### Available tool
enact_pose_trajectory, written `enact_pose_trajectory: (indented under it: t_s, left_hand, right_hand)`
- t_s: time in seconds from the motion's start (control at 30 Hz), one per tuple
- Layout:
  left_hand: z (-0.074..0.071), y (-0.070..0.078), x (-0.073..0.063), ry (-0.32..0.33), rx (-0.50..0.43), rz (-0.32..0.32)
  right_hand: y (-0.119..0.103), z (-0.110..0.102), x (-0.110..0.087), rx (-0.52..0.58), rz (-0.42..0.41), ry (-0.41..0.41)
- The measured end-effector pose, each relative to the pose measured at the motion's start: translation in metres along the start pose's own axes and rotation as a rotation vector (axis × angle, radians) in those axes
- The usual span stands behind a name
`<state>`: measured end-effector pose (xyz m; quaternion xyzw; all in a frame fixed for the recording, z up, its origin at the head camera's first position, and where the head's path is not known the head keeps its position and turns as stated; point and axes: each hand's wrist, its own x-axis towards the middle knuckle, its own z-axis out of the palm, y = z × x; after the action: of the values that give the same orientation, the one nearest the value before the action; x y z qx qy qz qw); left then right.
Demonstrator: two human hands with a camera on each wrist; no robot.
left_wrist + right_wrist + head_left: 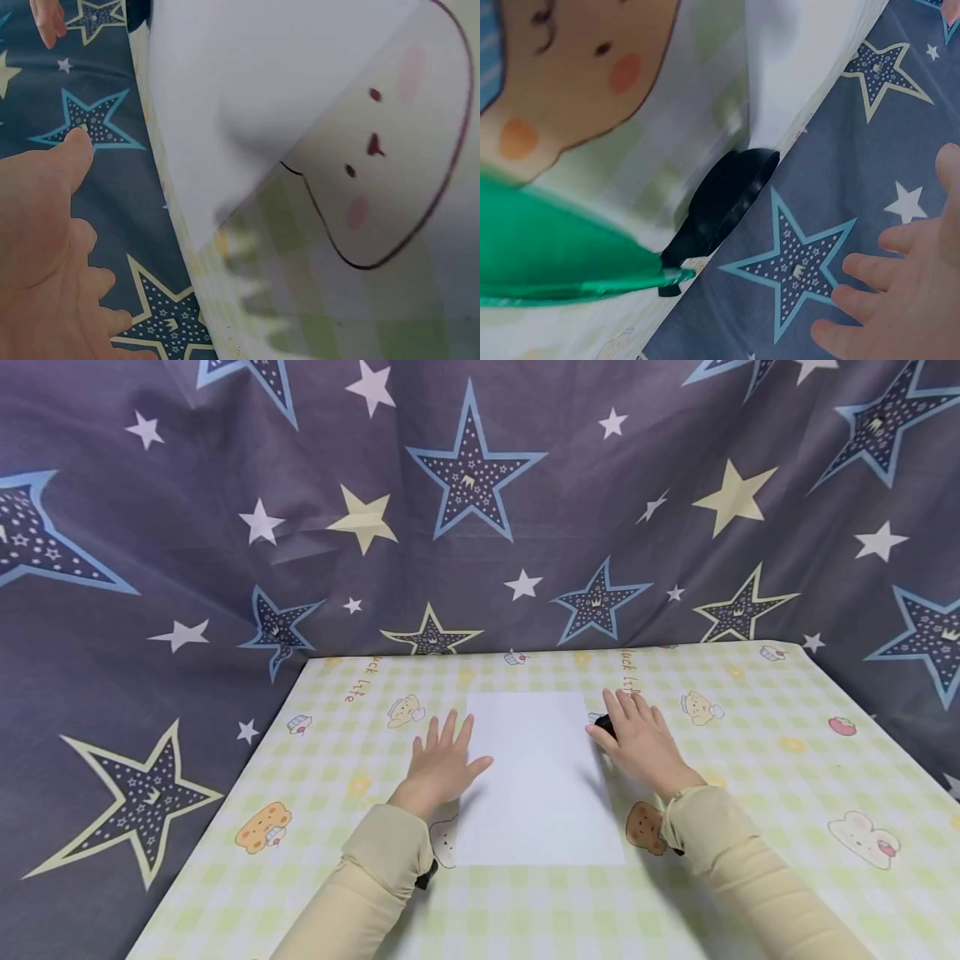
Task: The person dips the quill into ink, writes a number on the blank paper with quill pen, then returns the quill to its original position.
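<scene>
A blank white sheet of paper (536,777) lies flat on the table. My left hand (442,768) hovers at the sheet's left edge, fingers spread and thumb reaching over the paper; its shadow falls below it in the left wrist view. My right hand (636,735) is held over the right edge, fingers straight. Beneath that hand lies a black rounded piece (604,724), partly hidden. In the right wrist view this black piece (731,199) sits beside the paper, with a shiny green tapering part (562,247) meeting its narrow end; I cannot tell what the object is.
A green-and-white checked cloth (780,893) with cartoon animals covers the table. Behind and beside it hangs a dark curtain (525,485) printed with stars. Small black devices show under the left cuff (393,835) and the right cuff (701,822).
</scene>
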<state>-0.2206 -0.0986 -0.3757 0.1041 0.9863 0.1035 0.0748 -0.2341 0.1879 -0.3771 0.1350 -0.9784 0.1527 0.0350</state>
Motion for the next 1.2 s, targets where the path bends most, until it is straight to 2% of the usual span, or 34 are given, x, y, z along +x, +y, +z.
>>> enact_pose_trajectory:
  t_s: [0.73,1.03,1.2]
  left_hand:
    - [0.022,-0.019,-0.008,-0.066,-0.061,0.032]
    - [0.027,-0.022,-0.014,-0.087,-0.033,0.045]
    - [0.028,-0.02,-0.019,-0.103,-0.032,0.079]
  right_hand:
    - [0.03,-0.007,-0.01,0.021,0.065,-0.014]
    - [0.041,-0.006,-0.012,0.057,0.142,-0.074]
    - [0.044,-0.006,-0.013,0.055,0.161,-0.098]
